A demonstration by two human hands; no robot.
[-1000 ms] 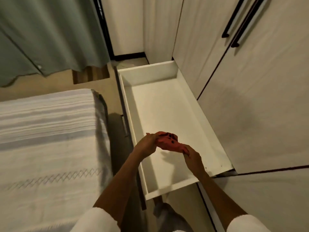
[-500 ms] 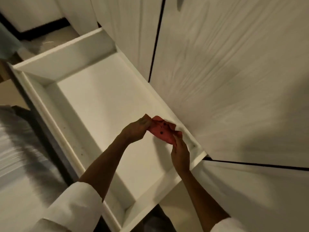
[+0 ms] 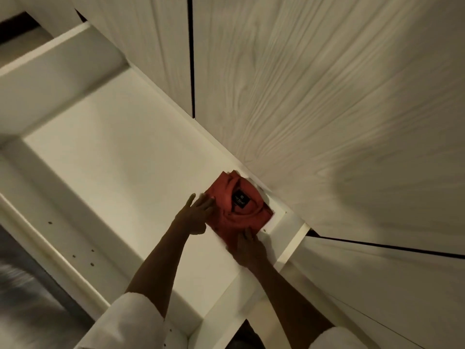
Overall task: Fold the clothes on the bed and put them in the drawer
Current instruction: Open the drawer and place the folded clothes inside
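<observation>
A folded red garment (image 3: pixel 235 205) with a dark label at its collar lies on the floor of the open white drawer (image 3: pixel 120 157), tucked into the corner next to the wardrobe front. My left hand (image 3: pixel 196 215) rests against the garment's left edge with its fingers spread and straight. My right hand (image 3: pixel 247 248) presses on the garment's near edge; its fingertips are hidden under the fabric's fold.
Pale wood-grain wardrobe doors (image 3: pixel 314 96) rise along the drawer's right side. The drawer's near wall (image 3: pixel 251 293) runs under my right forearm. A blurred strip of the bed (image 3: pixel 17 298) shows at the lower left.
Both hands have lowered the red garment from above the drawer down onto its floor in the corner. The view has swung closer and rightward.
</observation>
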